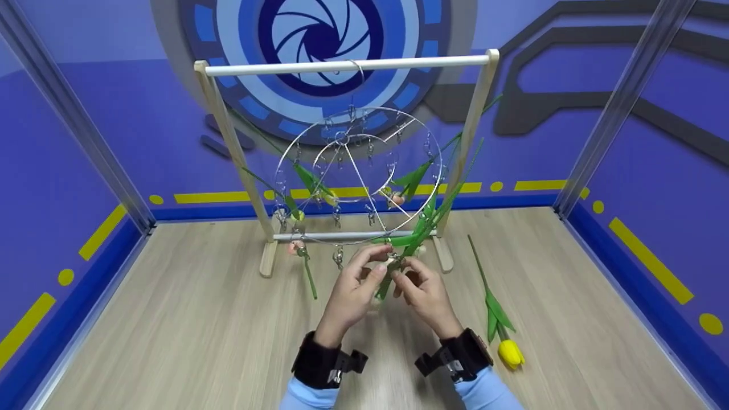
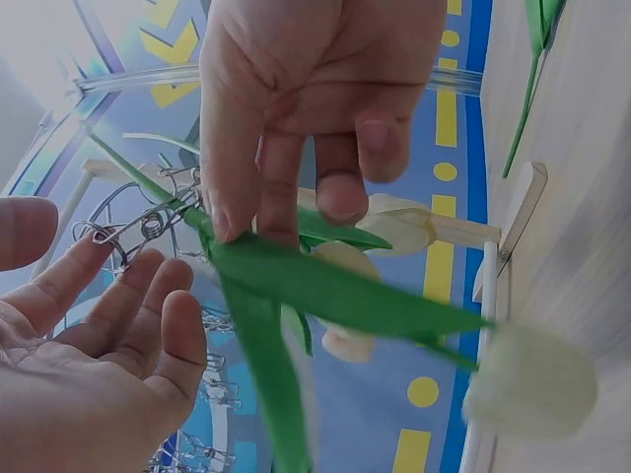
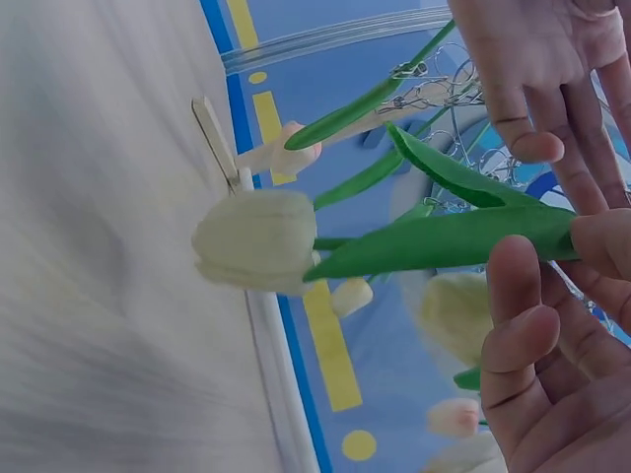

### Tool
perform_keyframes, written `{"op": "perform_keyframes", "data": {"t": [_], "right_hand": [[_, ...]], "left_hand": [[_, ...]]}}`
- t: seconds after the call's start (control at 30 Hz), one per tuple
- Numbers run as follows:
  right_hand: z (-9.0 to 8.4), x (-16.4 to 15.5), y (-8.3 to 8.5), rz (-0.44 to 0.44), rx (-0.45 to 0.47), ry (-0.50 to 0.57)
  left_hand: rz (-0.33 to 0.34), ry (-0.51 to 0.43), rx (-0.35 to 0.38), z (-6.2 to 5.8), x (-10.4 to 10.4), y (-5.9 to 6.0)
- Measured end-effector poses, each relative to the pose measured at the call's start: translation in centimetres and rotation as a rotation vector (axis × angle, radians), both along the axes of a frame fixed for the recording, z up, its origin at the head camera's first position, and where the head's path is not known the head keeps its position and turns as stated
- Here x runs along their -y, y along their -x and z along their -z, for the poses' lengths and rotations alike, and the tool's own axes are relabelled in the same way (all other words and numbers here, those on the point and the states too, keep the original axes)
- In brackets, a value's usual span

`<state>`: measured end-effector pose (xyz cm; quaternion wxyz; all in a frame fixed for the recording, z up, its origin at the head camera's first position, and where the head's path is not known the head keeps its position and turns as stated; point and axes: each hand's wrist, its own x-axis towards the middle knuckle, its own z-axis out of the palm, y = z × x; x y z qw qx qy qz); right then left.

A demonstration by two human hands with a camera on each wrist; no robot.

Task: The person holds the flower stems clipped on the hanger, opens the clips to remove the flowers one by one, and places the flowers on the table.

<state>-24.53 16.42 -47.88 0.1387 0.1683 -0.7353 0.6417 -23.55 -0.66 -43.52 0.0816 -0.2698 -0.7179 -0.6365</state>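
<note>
A wooden-framed drying rack (image 1: 219,122) with white crossbars stands at twelve o'clock from the person, on a pale wood-grain floor (image 1: 188,336). From its top bar hangs a round wire clip hanger (image 1: 357,171) of concentric rings, already bearing several artificial tulips head-down. At the ring's six o'clock edge both hands meet around one more flower: a white artificial tulip with a green stem and long leaves (image 3: 258,241), its long axis running from the clips at roughly one o'clock down toward seven o'clock in the head view, bloom lowest.

The right hand (image 1: 424,293) pinches the stem close under a small metal clip (image 2: 138,225), fingers curled onto the green. The left hand (image 1: 350,293) sits just beside it at nine o'clock, fingertips raised at the clip; the wrist view shows its fingers relaxed and apart, closing on nothing. The right hand is therefore the one carrying the flower.

A yellow artificial tulip (image 1: 510,353) lies on the floor at four o'clock from the hands, well apart, stem pointing toward the rack.
</note>
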Motion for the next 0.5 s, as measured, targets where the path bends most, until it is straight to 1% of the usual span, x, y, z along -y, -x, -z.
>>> {"op": "perform_keyframes", "data": {"t": [0.3, 0.5], "right_hand": [[-0.08, -0.01, -0.14, 0.077, -0.14, -0.056], [0.03, 0.03, -0.09, 0.103, -0.306, -0.135]], "left_hand": [[-0.025, 0.009, 0.002, -0.21, 0.32, -0.04], [-0.071, -0.027, -0.055, 0.0, 0.46, 0.06]]}}
